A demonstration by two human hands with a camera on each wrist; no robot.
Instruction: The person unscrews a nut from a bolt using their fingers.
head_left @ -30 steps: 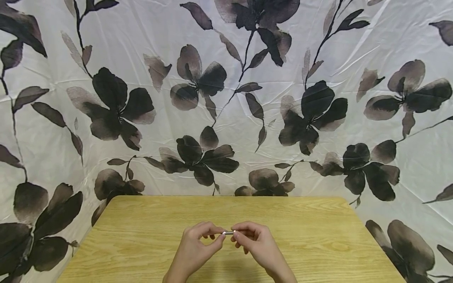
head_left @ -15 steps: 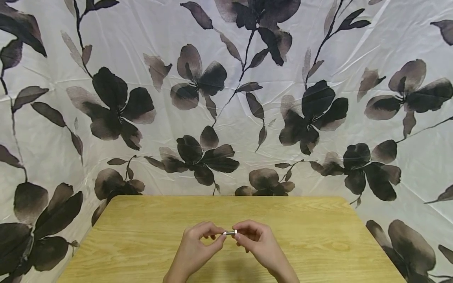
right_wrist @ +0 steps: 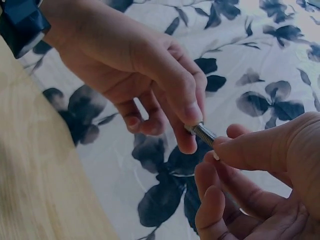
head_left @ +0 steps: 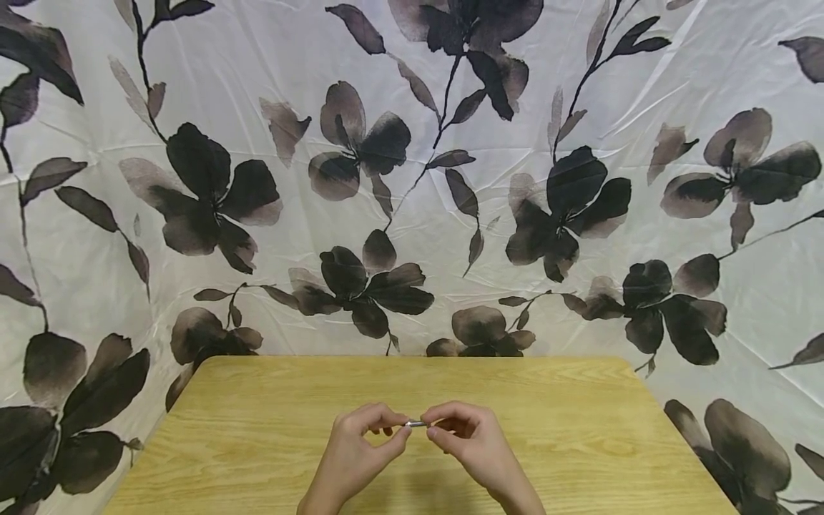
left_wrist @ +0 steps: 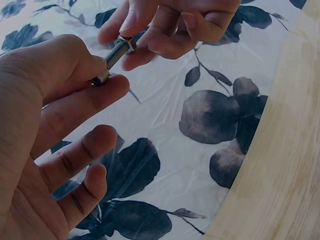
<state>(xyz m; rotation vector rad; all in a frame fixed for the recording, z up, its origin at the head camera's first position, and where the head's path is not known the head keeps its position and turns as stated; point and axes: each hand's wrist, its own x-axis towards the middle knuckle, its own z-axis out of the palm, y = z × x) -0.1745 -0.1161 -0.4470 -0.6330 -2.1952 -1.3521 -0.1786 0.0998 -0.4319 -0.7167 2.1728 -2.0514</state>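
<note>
A small metal bolt (head_left: 417,423) is held roughly level above the table, its threaded shank spanning the gap between both hands. My left hand (head_left: 360,445) pinches one end between thumb and index finger; a rounded metal end peeks out there in the left wrist view. At the other end sits a hexagonal nut (left_wrist: 131,44), pinched by the thumb and fingertips of my right hand (head_left: 468,438). In the right wrist view the bolt's threads (right_wrist: 205,135) show between the two hands, while the fingertips partly cover both ends.
A light wood-grain table (head_left: 257,390) with rounded far corners lies under the hands. White cloth (head_left: 450,236) printed with dark flowers hangs behind it and on both sides. A dark device (right_wrist: 24,25) is strapped to the left wrist.
Half a second ago my right fingers were spread a little, showing the bright nut; now they close over it again. My left hand keeps its place and its pinch.
</note>
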